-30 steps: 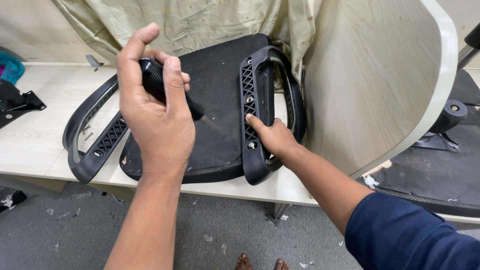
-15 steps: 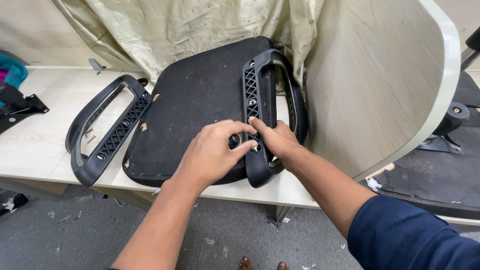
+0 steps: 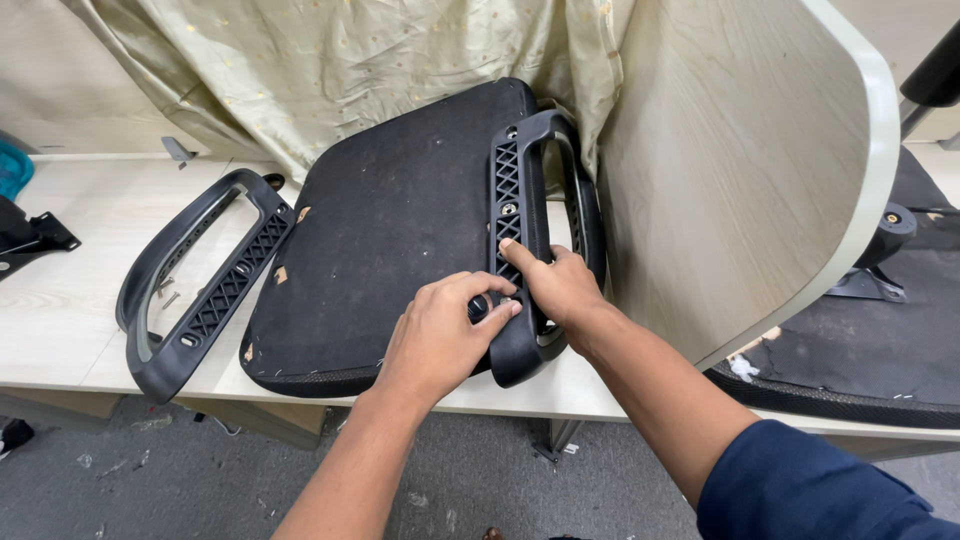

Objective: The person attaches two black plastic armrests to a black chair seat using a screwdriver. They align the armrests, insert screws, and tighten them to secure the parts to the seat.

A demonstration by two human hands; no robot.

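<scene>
Armrest on seat base, under both hands, left hand, right hand

Pale wood-grain tabletop, light finish. Crumpled beige cloth heaped at the back. Curved wood-grain partition panel stands upright at right. Black metal bracket at the left edge, with a teal object just behind it. Loose screws lie on the tabletop. Grey floor below, littered with small scraps.

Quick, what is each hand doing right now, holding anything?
Left hand: curled, fingertips pressing the black armrest; whether it grips anything cannot be told.
Right hand: gripping that armrest.
</scene>
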